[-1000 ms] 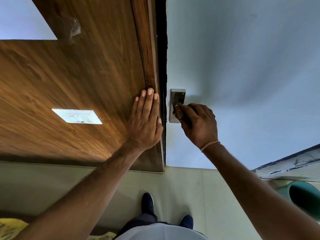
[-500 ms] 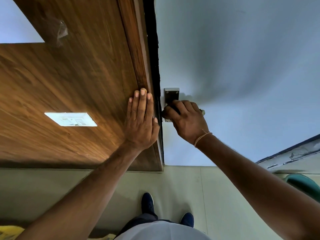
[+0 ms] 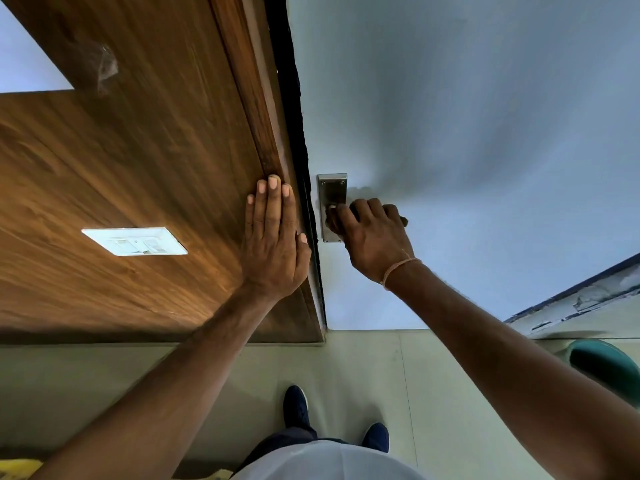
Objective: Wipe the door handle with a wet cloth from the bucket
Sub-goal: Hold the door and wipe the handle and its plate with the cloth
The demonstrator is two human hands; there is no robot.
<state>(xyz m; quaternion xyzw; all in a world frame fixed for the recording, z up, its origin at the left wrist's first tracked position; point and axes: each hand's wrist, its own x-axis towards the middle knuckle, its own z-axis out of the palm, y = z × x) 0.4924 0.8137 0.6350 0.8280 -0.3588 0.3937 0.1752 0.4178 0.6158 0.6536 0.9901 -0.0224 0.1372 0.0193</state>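
Observation:
A metal door handle plate (image 3: 332, 188) is fixed to the pale blue-grey door (image 3: 467, 133), close to its left edge. My right hand (image 3: 374, 240) is closed over the handle lever just right of the plate and hides most of it. A dark bit of cloth (image 3: 402, 221) peeks out past my little finger. My left hand (image 3: 273, 244) lies flat with fingers together on the brown wooden panel (image 3: 156, 150) beside the door gap, holding nothing. The green bucket (image 3: 606, 368) stands on the floor at the right edge, partly hidden by my right forearm.
A white switch plate (image 3: 135, 241) sits on the wooden panel left of my left hand. My dark shoes (image 3: 295, 407) stand on the pale tiled floor (image 3: 363, 368) below the door. A yellow object (image 3: 17, 469) shows at the bottom left corner.
My right hand has shifted from the plate's lower part onto the lever, uncovering more of the plate. My left hand has stayed flat on the wood.

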